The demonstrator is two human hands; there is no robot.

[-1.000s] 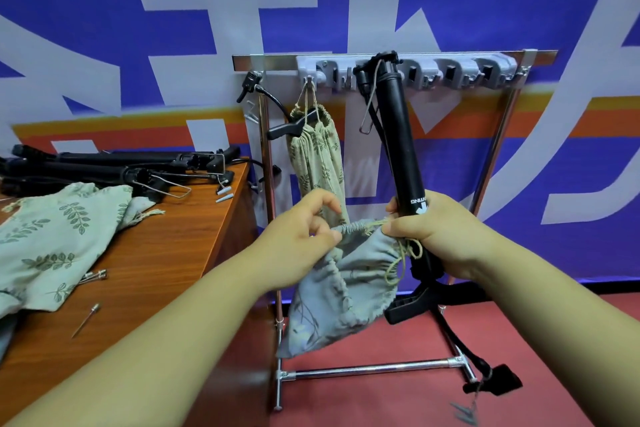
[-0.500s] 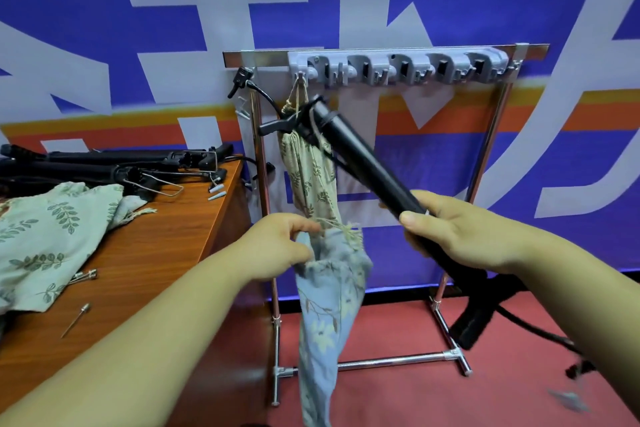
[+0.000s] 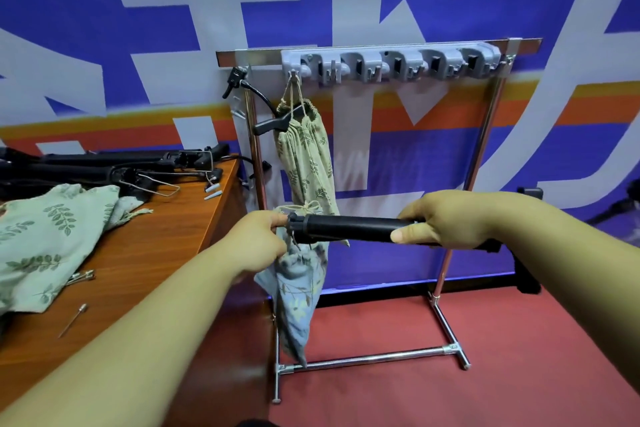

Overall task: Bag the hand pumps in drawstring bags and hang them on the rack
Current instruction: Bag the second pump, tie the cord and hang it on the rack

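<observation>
Pump (image 3: 349, 229) held level across centre frame, in front of rack. Right hand (image 3: 446, 222) wrapped round barrel toward base end, thumb under, fingers over. Left hand (image 3: 258, 241) pinched mouth of blue bag (image 3: 298, 291) at pump's head end; head touching bag mouth, could not tell if tip was inside. Bag body hung limp below left hand, tail near rack's lower bar. Drawstring knot bunched just above pump head.

Left, on table (image 3: 145, 253): green bag (image 3: 45, 236) lying flat, loose needle (image 3: 72, 320) near front edge, second metal piece beside bag. Further back on table: spare pumps (image 3: 104, 166) lying side by side, two small pale cones (image 3: 213, 192) near corner.

Behind hands: rack (image 3: 446, 274), chrome frame on red floor, grey hook strip (image 3: 391, 62) across top. Leaf bag (image 3: 306, 163) hung by its cord from leftmost hook, black pump handle sticking out of mouth to left, hose looped up to rack's left post. Other hooks bare. Banner (image 3: 138, 28) blue and white with orange band, behind all.
</observation>
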